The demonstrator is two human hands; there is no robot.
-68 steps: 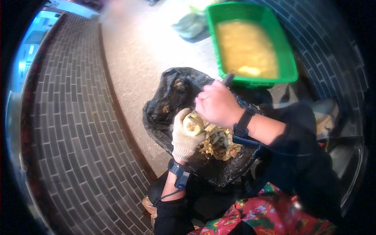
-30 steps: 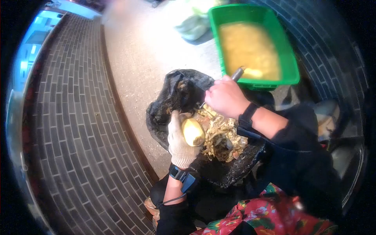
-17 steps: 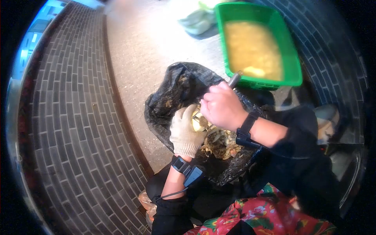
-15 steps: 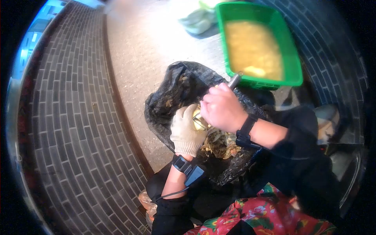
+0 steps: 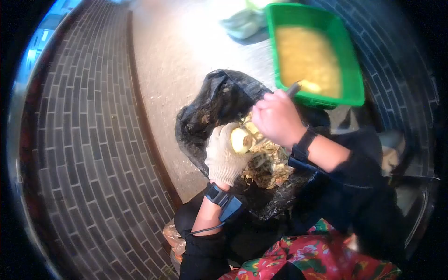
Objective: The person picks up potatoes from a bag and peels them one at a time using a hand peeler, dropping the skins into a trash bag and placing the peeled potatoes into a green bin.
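Note:
My left hand (image 5: 224,156), in a cream knit glove, is closed around a pale yellow potato (image 5: 241,140) with a brown patch on its near end. Bare and closed, my right hand (image 5: 278,117) grips a peeler by its dark handle (image 5: 294,88), which sticks out past the knuckles; the blade is hidden by the hand. The right hand is just to the right of the potato, slightly apart from it. Below both hands a black plastic bag (image 5: 199,112) lies spread open, with peelings (image 5: 268,163) in it.
A green crate (image 5: 352,74) of yellow pieces in cloudy liquid stands at the far right. Beside it lies a pale plastic bag (image 5: 243,24). A dark tiled surface (image 5: 93,140) runs along the left, and an orange-tinted plastic bag (image 5: 173,240) sits by my left forearm.
My right hand and the peeler have moved right, away from the potato, uncovering its end. The left hand still holds the potato. The whole view has shifted slightly.

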